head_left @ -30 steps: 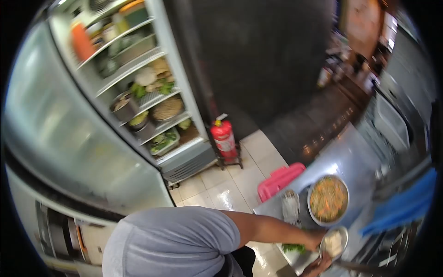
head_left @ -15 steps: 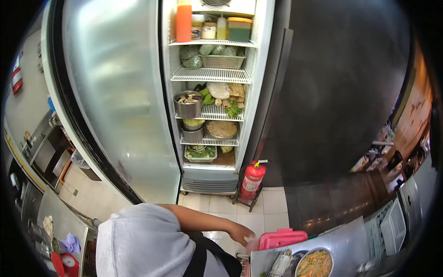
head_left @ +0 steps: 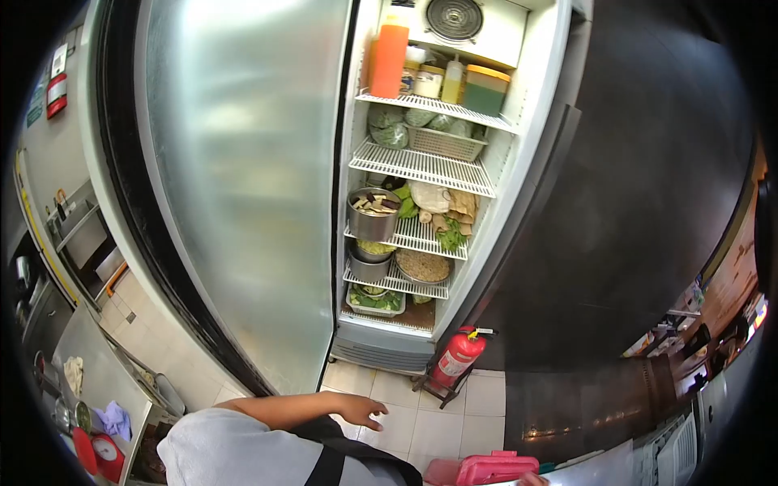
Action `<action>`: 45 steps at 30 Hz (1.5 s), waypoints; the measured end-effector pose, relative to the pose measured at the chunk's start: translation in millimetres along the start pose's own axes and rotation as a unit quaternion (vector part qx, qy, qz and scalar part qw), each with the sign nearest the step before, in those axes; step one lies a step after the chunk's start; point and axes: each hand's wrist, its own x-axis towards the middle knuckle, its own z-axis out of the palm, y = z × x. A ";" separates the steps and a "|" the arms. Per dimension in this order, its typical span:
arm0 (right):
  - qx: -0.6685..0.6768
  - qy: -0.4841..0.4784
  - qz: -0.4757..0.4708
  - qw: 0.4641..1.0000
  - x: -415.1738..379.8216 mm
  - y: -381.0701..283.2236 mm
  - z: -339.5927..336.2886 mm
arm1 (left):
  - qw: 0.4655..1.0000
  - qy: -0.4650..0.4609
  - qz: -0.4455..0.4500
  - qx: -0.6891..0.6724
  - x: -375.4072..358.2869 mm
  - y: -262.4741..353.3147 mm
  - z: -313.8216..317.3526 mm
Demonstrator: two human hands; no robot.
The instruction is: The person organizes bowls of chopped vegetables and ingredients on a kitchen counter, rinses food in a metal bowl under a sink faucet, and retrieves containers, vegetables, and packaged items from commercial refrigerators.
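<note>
My left hand reaches out over the floor tiles in front of the open fridge. Its fingers are loosely bent and apart, with nothing in them. Below and to its right are a clear pinkish container and a pink lidded box. Only a small part of my right hand shows at the bottom edge, beside the pink box; what it holds, if anything, is hidden.
Shelves hold a steel pot, a basket of wrapped greens and bottles. The frosted door stands open at left. A red extinguisher stands right of the fridge. A scale sits on the left counter.
The view has shifted, so the fridge appears farther right and lower. My left hand has moved left, away from the pink box. Part of my right hand now shows; the food bowl is out of view.
</note>
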 end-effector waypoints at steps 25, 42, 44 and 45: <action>0.282 -0.452 -0.288 0.796 81.4 -175.2 247.9 | 0.437 0.824 0.356 -0.054 -344.2 68.3 -59.3; 0.368 -0.430 -0.250 0.786 34.1 -216.8 197.6 | 0.745 0.604 0.285 -0.009 -211.7 144.8 -39.7; 0.421 -0.281 -0.195 0.840 43.4 -196.9 219.9 | 0.746 0.619 0.241 0.049 -214.2 128.1 -43.5; 0.477 -0.238 -0.137 0.835 56.6 -193.3 226.0 | 0.763 0.608 0.220 0.015 -219.9 114.1 -43.9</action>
